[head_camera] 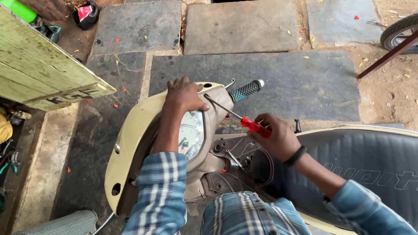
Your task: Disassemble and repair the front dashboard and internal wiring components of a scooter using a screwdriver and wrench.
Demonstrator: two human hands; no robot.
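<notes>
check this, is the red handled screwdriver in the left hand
No, the right hand grips the red-handled screwdriver, while the left hand rests flat on the scooter's cream handlebar cover.

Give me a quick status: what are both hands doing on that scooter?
Left hand flat on cream headlight cover. Right hand grips red-handled screwdriver, tip against the cover. Nothing in the way.

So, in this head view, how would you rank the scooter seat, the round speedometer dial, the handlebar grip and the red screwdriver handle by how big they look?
Largest to smallest:
1. scooter seat
2. speedometer dial
3. handlebar grip
4. red screwdriver handle, partly hidden in the right hand, so its place against the grip is unsure.
</notes>
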